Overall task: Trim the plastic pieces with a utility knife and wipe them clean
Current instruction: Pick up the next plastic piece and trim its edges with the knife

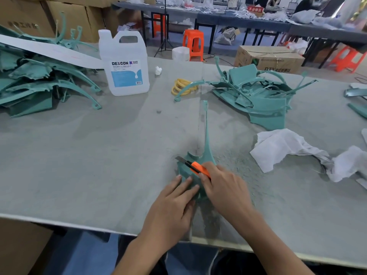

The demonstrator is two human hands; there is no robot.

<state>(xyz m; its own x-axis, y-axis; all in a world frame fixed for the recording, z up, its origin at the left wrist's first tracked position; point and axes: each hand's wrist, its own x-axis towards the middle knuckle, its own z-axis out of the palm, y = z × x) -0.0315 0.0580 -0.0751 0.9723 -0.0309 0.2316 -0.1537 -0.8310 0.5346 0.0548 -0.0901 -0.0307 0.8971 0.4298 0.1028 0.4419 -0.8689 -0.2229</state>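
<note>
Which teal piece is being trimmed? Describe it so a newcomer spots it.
On the grey table, look at the middle of the near edge. The plastic piece lies alone under the left hand, the right hand holding an orange utility knife on it. Other teal pieces sit heaped farther back.

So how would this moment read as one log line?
step: trimming | left hand: presses piece | right hand: grips knife | cloth: untouched

I cannot see the rear of the utility knife (pixel 195 166): the right hand (pixel 224 187) covers it. Near end of the plastic piece (pixel 207 151) hidden under both hands, left hand (pixel 174 203) flat on it. At left, the pile of green parts (pixel 29 86) is cut by the frame edge. Small print on the jug (pixel 125 64) label unreadable to me. The far benches (pixel 238 20) are blurred.
</note>
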